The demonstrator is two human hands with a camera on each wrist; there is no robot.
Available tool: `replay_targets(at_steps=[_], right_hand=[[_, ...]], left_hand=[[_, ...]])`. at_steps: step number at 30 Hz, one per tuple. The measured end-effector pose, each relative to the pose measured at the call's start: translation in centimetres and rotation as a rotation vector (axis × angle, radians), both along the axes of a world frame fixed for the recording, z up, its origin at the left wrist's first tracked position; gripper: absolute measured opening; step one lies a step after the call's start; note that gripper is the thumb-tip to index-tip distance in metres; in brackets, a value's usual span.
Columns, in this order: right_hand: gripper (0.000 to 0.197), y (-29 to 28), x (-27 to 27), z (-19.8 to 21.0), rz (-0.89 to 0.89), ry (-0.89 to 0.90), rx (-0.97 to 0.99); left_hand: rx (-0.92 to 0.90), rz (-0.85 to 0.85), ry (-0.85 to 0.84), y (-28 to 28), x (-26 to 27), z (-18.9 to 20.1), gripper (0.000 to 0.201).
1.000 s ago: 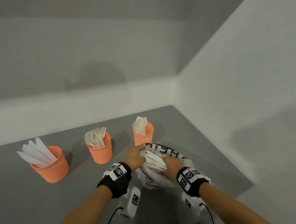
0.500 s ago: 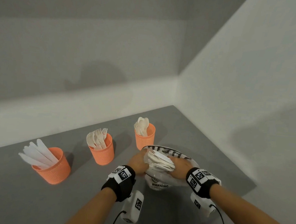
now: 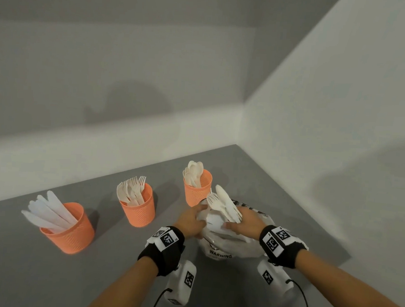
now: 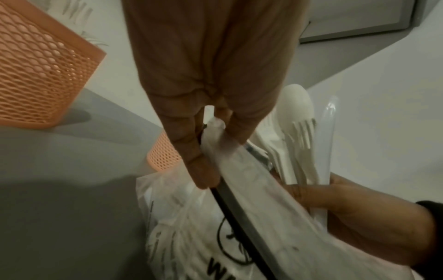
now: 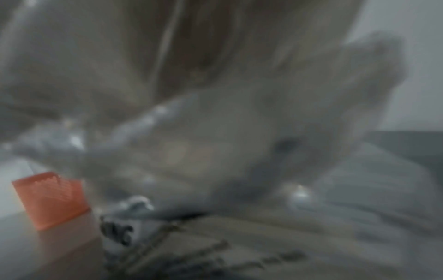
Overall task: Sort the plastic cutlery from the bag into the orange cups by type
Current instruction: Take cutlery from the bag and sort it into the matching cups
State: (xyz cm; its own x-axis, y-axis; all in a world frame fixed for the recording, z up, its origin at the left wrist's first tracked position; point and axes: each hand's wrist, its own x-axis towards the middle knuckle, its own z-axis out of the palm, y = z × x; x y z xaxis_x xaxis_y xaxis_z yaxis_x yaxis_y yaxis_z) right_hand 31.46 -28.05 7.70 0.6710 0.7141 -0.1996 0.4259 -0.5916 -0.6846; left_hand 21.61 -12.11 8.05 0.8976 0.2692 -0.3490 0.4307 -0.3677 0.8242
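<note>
Right hand (image 3: 244,223) grasps a mixed cutlery bundle (image 3: 224,205) pulled from the bag (image 4: 239,217) — left hand (image 3: 190,221) pinches the bag's edge. Next, likely: separate pieces by type.

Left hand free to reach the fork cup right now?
Probably not yet. The left hand grips the bag edge while the right hand holds a cutlery bundle. The path to the fork cup looks clear once it lets go.
</note>
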Motion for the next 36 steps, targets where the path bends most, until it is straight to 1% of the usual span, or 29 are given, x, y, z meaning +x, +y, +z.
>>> replay_targets(at_steps=[1,2,4,6,7,10,12,14,16,18,20,22,26,29,31,32,33,34,36], right_hand=[[0.015,0.4,-0.1,0.2,-0.018,0.055,0.064],[0.014,0.9,-0.1,0.5,-0.041,0.113,0.130],[0.018,2.3,-0.2,1.4,-0.092,0.204,0.247],[0.019,4.0,-0.5,2.3,-0.143,0.284,0.350],[0.019,5.1,-0.7,2.8,-0.164,0.318,0.400],[0.017,8.5,-1.6,3.9,-0.243,0.419,0.573],[0.017,10.9,-2.7,4.7,-0.271,0.463,0.694],[0.023,13.1,-4.1,5.0,-0.263,0.474,0.722],[0.027,14.9,-5.9,5.1,-0.230,0.489,0.731],[0.023,16.6,-7.7,4.8,-0.208,0.525,0.744],[0.018,18.1,-9.2,4.4,-0.227,0.534,0.773],[0.019,19.3,-10.1,4.0,-0.260,0.523,0.820],[0.020,20.8,-11.0,3.8,-0.236,0.490,0.856],[0.024,21.6,-11.4,3.3,-0.178,0.446,0.819],[0.042,21.9,-11.5,2.9,-0.108,0.419,0.747],[0.051,21.9,-11.4,2.9,-0.083,0.437,0.693],[0.054,21.8,-11.1,2.9,-0.056,0.503,0.664],[0.049,21.7,-10.6,2.8,-0.018,0.589,0.652],[0.033,21.4,-9.8,3.0,0.086,0.750,0.650]], left_hand=[[-0.023,0.025,-0.005,0.3,-0.3,0.2,0.045],[-0.032,0.054,-0.028,0.6,-0.4,0.3,0.039],[-0.052,0.146,-0.104,1.3,-0.8,1.0,0.027],[-0.168,0.259,-0.183,1.9,-1.5,1.8,0.020],[-0.269,0.323,-0.202,2.2,-2.0,2.0,0.017],[-0.586,0.510,-0.214,3.2,-3.5,2.3,0.024],[-0.747,0.618,-0.191,3.9,-4.7,2.0,0.032],[-0.903,0.691,-0.152,4.4,-5.8,1.8,0.039],[-1.034,0.749,-0.150,4.9,-6.7,1.7,0.046],[-1.154,0.798,-0.207,5.3,-7.2,2.2,0.045],[-1.241,0.834,-0.284,5.5,-7.5,2.8,0.035],[-1.260,0.815,-0.324,5.7,-7.9,3.3,0.032],[-1.262,0.757,-0.373,6.2,-8.4,3.5,0.033],[-1.280,0.835,-0.391,6.6,-8.0,3.2,0.037],[-1.244,0.894,-0.400,7.0,-7.6,2.9,0.035],[-1.199,0.892,-0.377,7.2,-7.6,2.8,0.031],[-1.134,0.890,-0.335,7.3,-7.7,2.8,0.030],[-1.061,0.868,-0.284,7.4,-7.8,2.7,0.033],[-0.993,0.827,-0.189,7.9,-7.9,2.5,0.038]])
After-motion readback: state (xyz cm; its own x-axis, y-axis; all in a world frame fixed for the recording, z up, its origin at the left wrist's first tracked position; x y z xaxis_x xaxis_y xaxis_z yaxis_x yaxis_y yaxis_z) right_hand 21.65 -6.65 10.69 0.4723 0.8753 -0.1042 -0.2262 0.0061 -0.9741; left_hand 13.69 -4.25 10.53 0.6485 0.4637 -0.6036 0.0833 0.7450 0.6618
